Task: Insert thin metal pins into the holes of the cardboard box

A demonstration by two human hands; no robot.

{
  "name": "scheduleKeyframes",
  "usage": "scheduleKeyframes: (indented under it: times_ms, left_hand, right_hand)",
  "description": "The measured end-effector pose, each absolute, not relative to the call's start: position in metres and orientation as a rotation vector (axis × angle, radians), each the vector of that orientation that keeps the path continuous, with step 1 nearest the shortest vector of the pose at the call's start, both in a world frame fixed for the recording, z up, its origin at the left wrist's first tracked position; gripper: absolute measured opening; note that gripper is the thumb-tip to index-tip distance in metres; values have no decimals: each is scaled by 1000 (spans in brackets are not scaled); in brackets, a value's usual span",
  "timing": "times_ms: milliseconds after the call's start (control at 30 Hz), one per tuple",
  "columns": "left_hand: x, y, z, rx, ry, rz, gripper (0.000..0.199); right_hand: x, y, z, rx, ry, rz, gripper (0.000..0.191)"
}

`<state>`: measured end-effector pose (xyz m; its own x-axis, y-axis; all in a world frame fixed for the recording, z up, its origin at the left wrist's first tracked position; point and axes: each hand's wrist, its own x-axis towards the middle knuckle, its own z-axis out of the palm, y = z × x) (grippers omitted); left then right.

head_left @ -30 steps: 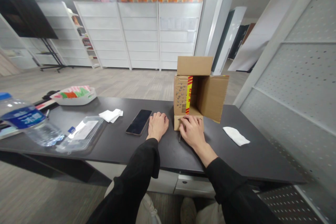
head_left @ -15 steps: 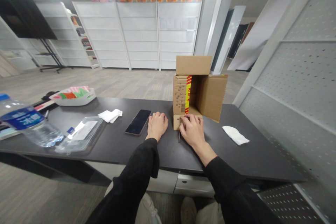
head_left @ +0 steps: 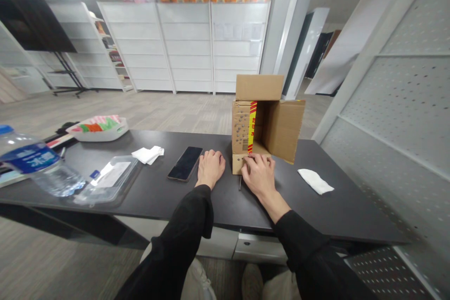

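An open cardboard box (head_left: 242,126) stands on the dark table, its opening turned partly toward me. Yellow-and-red tape (head_left: 252,126) runs down its front edge, and dark spots dot the panel beside it. At the lower flap (head_left: 237,165), my right hand (head_left: 259,176) has thumb and fingers bent together against the cardboard; whatever they pinch is hidden. A thin metal rod (head_left: 240,183) lies just below those fingers. My left hand (head_left: 211,168) rests on the tabletop with its fingers curled in, between the box and a dark phone (head_left: 185,164), nothing showing in it.
White tissues (head_left: 148,154) lie beyond the phone, and a folded one (head_left: 315,181) is right of the box. Leftward are a clear plastic case (head_left: 121,180), a water bottle (head_left: 42,164) and a white basket (head_left: 101,136). A perforated panel (head_left: 397,103) borders the table's right side.
My right hand has shifted very slightly to the right along the lower flap, showing a little more of its dark spots. My left hand and the box stay in place.
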<state>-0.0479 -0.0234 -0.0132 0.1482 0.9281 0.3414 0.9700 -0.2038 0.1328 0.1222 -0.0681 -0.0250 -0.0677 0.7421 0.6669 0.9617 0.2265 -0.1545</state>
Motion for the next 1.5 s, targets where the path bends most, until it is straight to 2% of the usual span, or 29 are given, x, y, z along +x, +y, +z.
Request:
scheduleKeyframes:
  times_ms: [1033, 1500]
  left_hand:
    - [-47, -24, -11, -2302, -1934, -539, 29]
    - [-48, -23, -14, -2303, -1921, -549, 30]
  right_hand:
    - [119, -69, -25, -1481, -1992, -382, 27]
    - [122, -69, -25, -1547, -1907, -418, 23]
